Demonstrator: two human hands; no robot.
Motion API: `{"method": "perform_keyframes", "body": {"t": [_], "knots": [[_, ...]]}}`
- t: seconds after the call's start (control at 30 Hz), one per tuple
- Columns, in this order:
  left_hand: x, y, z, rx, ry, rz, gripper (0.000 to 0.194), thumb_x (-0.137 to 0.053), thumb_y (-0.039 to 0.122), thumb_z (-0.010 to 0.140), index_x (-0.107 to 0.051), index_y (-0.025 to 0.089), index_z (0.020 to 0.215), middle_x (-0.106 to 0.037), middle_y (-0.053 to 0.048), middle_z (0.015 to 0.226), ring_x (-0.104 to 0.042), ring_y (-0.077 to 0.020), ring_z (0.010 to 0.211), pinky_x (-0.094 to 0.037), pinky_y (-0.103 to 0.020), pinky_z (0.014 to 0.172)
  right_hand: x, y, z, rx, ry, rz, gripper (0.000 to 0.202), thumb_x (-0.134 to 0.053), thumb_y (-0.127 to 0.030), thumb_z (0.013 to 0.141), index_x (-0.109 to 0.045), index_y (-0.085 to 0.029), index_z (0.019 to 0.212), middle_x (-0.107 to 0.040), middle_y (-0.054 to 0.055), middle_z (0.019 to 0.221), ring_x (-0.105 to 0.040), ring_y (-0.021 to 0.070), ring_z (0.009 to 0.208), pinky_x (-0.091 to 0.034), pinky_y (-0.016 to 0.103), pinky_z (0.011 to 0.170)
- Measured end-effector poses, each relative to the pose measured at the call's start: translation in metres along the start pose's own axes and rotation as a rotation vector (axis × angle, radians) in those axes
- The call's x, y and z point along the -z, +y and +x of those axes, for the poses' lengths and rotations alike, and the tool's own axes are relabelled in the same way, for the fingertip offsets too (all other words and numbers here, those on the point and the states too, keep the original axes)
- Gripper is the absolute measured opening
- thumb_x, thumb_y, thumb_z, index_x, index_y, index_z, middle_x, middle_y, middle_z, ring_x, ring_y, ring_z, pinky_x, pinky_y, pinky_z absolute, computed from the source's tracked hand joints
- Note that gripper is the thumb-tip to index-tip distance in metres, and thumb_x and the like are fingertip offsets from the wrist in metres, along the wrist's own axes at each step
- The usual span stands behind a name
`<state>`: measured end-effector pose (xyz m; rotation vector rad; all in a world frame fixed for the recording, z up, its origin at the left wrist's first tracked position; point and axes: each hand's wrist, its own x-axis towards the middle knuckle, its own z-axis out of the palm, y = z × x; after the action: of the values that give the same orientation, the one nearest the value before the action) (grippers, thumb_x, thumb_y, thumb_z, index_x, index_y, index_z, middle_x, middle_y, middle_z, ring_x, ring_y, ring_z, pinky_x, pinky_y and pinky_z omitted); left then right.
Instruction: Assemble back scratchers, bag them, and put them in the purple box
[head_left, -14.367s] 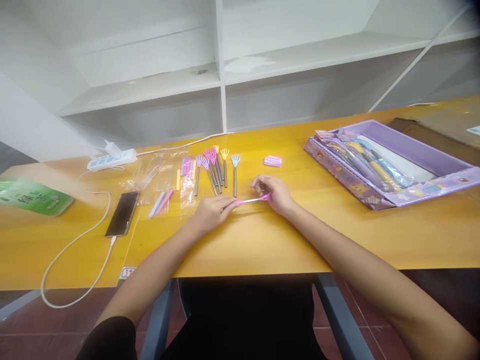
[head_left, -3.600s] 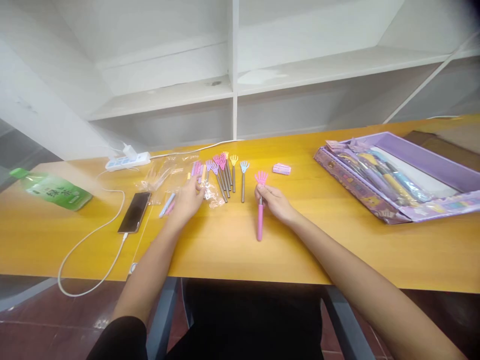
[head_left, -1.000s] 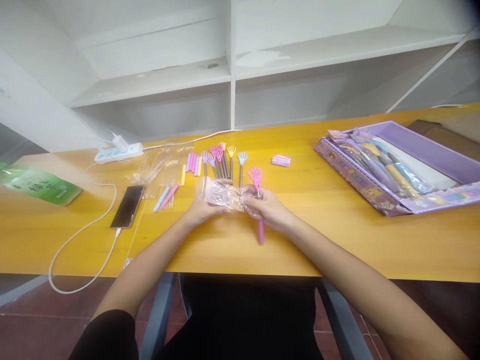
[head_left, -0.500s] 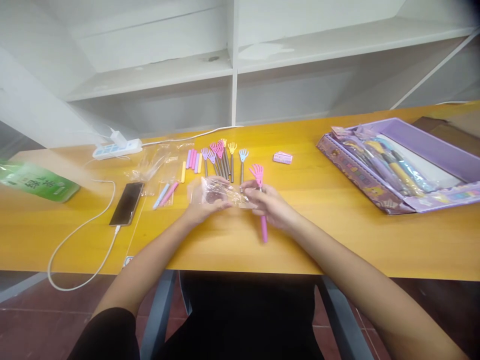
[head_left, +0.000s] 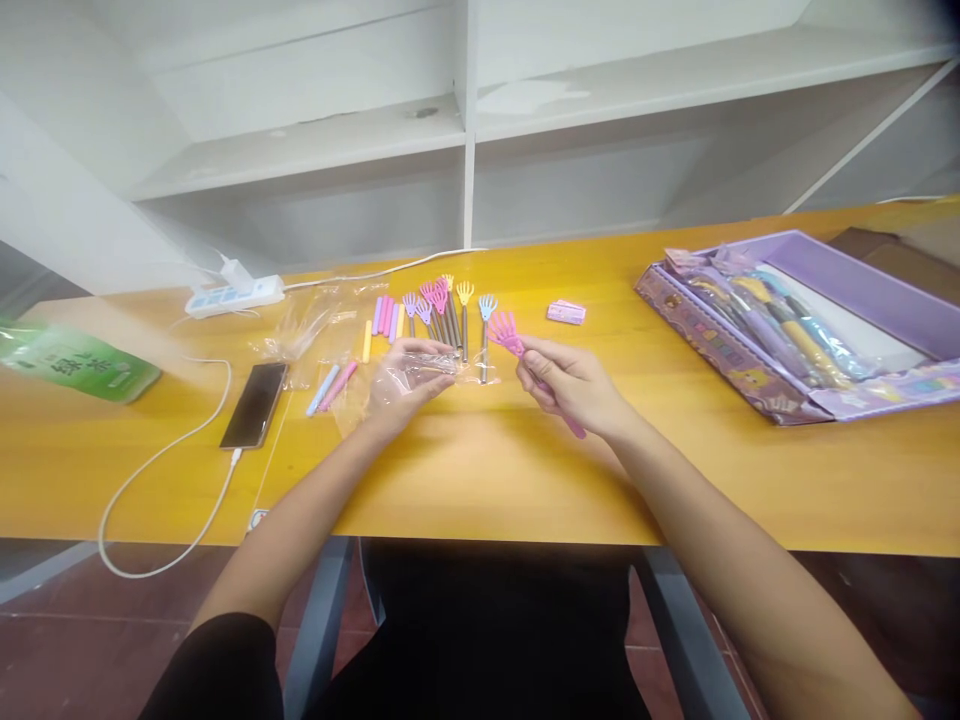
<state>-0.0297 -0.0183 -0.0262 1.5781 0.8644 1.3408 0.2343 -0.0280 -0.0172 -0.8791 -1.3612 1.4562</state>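
My right hand is closed around a pink back scratcher, its claw-shaped head pointing up and left and its handle end showing below the palm. In my left hand is a crumpled clear plastic wrapper, held between the thumb and fingers. Just beyond the hands lie several back scratchers with pink, purple and yellow heads and dark rods. A blue-headed back scratcher lies a little apart on their right. Left of them are several coloured handle tubes, plus a blue and a pink one nearer me.
On the right sits a purple display box with wrapped items inside. A small pink packet lies at the back. To the left are a phone on a white cable, a power strip, a green bottle and loose clear wrappers.
My hands have moved apart. My right hand has drawn the pink back scratcher to the right and tilted it, while the wrapper has stayed in my left hand.
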Motion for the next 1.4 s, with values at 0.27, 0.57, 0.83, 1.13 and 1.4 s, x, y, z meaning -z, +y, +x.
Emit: {"method": "perform_keyframes", "body": {"t": [0.27,0.57,0.83,1.13,1.4], "knots": [[-0.002,0.005,0.000,-0.024,-0.021,-0.030,0.049,-0.093,0.035,0.078,-0.058,0.021,0.109,-0.078,-0.010,0.119,-0.077,-0.0220,0.109,-0.063,-0.036,0.091,0.005,0.005,0.002,-0.079,-0.158,-0.106,0.035,-0.068,-0.050,0.100,-0.043,-0.026,0.099,-0.065,-0.006,0.069,-0.045,0.0073,0.045,-0.030,0.019,0.041],[0.000,0.001,-0.001,0.036,-0.078,-0.079,0.047,-0.093,0.027,0.078,-0.061,0.021,0.113,-0.079,-0.010,0.123,-0.078,-0.0234,0.109,-0.064,-0.039,0.096,0.016,0.000,0.000,-0.165,-0.302,-0.083,0.040,-0.068,-0.050,0.101,-0.036,-0.026,0.093,-0.066,-0.005,0.067,-0.042,0.0067,0.043,-0.027,0.021,0.041],[-0.001,0.001,0.000,0.082,-0.098,-0.147,0.048,-0.094,0.024,0.077,-0.059,0.021,0.110,-0.081,-0.011,0.120,-0.079,-0.0232,0.106,-0.062,-0.041,0.097,0.020,0.004,0.002,-0.156,-0.373,-0.082,0.042,-0.069,-0.051,0.101,-0.037,-0.026,0.092,-0.070,-0.004,0.070,-0.045,0.0063,0.043,-0.032,0.022,0.042],[0.000,-0.010,0.000,0.068,-0.045,-0.199,0.054,-0.093,0.027,0.078,-0.056,0.023,0.116,-0.076,-0.014,0.133,-0.079,-0.0288,0.112,-0.061,-0.051,0.102,0.021,-0.006,0.001,-0.080,-0.274,-0.131,0.044,-0.072,-0.053,0.099,-0.039,-0.025,0.091,-0.070,-0.003,0.071,-0.046,0.0065,0.047,-0.034,0.022,0.045],[-0.003,-0.011,-0.002,0.087,-0.118,-0.214,0.055,-0.095,0.030,0.077,-0.055,0.022,0.115,-0.077,-0.016,0.129,-0.077,-0.0303,0.117,-0.062,-0.048,0.102,0.023,-0.003,0.001,-0.087,-0.345,-0.111,0.043,-0.072,-0.051,0.099,-0.040,-0.025,0.091,-0.072,-0.001,0.071,-0.047,0.0066,0.045,-0.034,0.022,0.044]]}}
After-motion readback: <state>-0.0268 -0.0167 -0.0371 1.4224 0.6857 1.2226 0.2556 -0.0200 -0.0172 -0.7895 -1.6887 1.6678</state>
